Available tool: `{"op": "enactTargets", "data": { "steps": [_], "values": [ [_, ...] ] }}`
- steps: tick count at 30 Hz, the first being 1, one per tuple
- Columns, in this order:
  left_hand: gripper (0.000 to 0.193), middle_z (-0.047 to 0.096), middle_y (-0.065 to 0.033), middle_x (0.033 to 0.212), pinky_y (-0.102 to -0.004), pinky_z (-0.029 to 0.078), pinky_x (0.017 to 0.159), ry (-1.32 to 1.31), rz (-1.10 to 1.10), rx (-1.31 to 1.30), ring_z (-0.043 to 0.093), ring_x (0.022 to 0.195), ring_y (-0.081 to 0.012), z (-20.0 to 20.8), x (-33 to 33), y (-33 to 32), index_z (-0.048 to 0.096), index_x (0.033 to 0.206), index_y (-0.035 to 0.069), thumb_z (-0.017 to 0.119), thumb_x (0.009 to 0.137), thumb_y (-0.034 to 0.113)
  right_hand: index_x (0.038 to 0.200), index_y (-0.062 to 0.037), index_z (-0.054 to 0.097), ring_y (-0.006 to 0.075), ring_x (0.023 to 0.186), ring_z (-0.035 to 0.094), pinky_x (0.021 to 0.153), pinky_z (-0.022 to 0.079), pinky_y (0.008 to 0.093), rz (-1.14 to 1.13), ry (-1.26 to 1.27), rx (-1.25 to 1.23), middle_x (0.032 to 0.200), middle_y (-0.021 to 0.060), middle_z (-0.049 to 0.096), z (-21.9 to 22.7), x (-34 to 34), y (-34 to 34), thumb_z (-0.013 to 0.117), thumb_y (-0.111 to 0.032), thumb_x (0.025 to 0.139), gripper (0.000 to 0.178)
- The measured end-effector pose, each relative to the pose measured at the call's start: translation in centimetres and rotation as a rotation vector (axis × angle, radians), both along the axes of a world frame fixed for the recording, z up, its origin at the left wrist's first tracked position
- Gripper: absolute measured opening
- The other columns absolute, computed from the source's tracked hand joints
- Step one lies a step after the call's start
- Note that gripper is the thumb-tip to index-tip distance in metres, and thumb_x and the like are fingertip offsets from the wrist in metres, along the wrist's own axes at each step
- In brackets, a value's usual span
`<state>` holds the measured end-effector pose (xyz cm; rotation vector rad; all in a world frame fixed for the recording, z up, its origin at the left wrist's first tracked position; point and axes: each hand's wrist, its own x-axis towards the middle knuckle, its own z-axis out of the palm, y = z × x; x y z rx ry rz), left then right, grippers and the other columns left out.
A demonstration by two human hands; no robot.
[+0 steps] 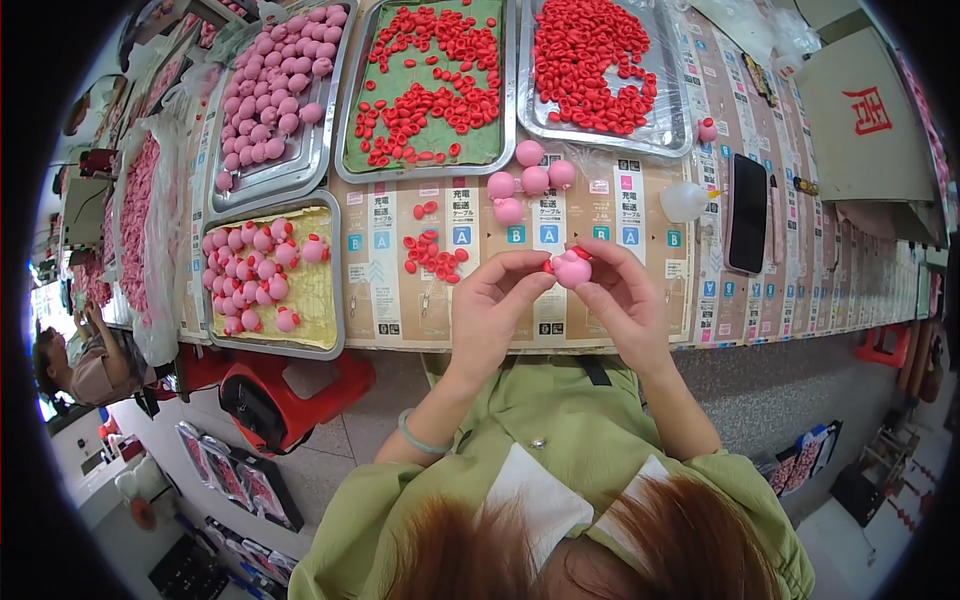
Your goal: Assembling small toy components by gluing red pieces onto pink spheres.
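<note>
Between my two hands, just above the table's front part, is a small pink ball (573,273) with red pieces on its upper side. My left hand (492,310) pinches it from the left, thumb and forefinger at a red piece. From the other side, my right hand (636,308) grips the ball between thumb and forefinger. A little beyond my fingers sits a cluster of several plain pink balls (534,181). To the left lies a small heap of loose red oval pieces (430,256).
Metal trays of pink balls (268,104) and red pieces (425,80), (592,70) line the back. A yellow-lined tray (330,335) holds balls with red pieces. At right are a white squeeze bottle (684,202), a black phone (748,215) and a cardboard box (850,110). A red stool (300,395) stands left.
</note>
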<state>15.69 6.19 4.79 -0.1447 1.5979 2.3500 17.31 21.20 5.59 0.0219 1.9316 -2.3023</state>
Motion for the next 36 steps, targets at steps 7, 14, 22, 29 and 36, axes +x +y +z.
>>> {"op": "enactTargets", "data": {
  "steps": [7,14,22,29,36],
  "values": [
    [0.014,0.058,-0.0076,0.089,-0.0212,0.043,0.068,0.254,-0.036,-0.225,0.054,0.078,-0.0113,0.7,-0.1,-0.3,0.06,0.089,-0.003,0.057,0.075,-0.001,0.114,0.0045,0.04,0.0171,0.096,0.051,0.083,0.042,0.0287,0.004,-0.131,-0.276,0.106,0.012,0.05,0.0,0.2,0.0,0.054,0.004,0.075,0.041],
    [0.026,0.055,-0.0088,0.098,-0.0256,0.04,0.079,-0.238,-0.121,0.453,0.052,0.088,-0.0134,-0.8,0.0,-0.7,0.052,0.106,0.0,0.051,0.083,0.012,0.113,0.0045,0.042,0.0182,0.098,0.049,0.085,0.039,0.0285,0.065,0.079,0.042,0.106,0.0106,0.049,0.6,0.1,0.1,0.054,0.003,0.074,0.04],
    [0.035,0.051,-0.0142,0.106,-0.034,0.04,0.087,-0.543,-0.301,0.724,0.051,0.097,-0.0195,1.0,0.1,0.5,0.044,0.11,-0.003,0.038,0.089,0.025,0.108,0.0041,0.046,0.017,0.099,0.047,0.086,0.036,0.0276,0.072,0.187,0.323,0.107,0.0101,0.048,0.5,-0.1,0.6,0.061,0.003,0.066,0.044],
    [0.034,0.052,-0.0137,0.104,-0.0347,0.039,0.087,-0.457,-0.284,0.71,0.051,0.095,-0.0194,0.4,0.6,0.6,0.045,0.109,-0.003,0.038,0.089,0.023,0.104,0.0049,0.049,0.0176,0.096,0.049,0.084,0.038,0.0281,0.039,0.152,0.328,0.102,0.0116,0.051,0.4,0.3,0.5,0.061,0.004,0.066,0.039],
    [0.033,0.053,-0.0131,0.102,-0.0342,0.039,0.087,-0.445,-0.276,0.712,0.052,0.094,-0.0187,0.3,0.6,0.6,0.046,0.108,-0.003,0.038,0.089,0.023,0.103,0.0053,0.049,0.0176,0.094,0.05,0.083,0.039,0.0279,0.02,0.175,0.333,0.101,0.0115,0.052,0.3,0.4,0.3,0.063,0.004,0.065,0.04]
  ]
}}
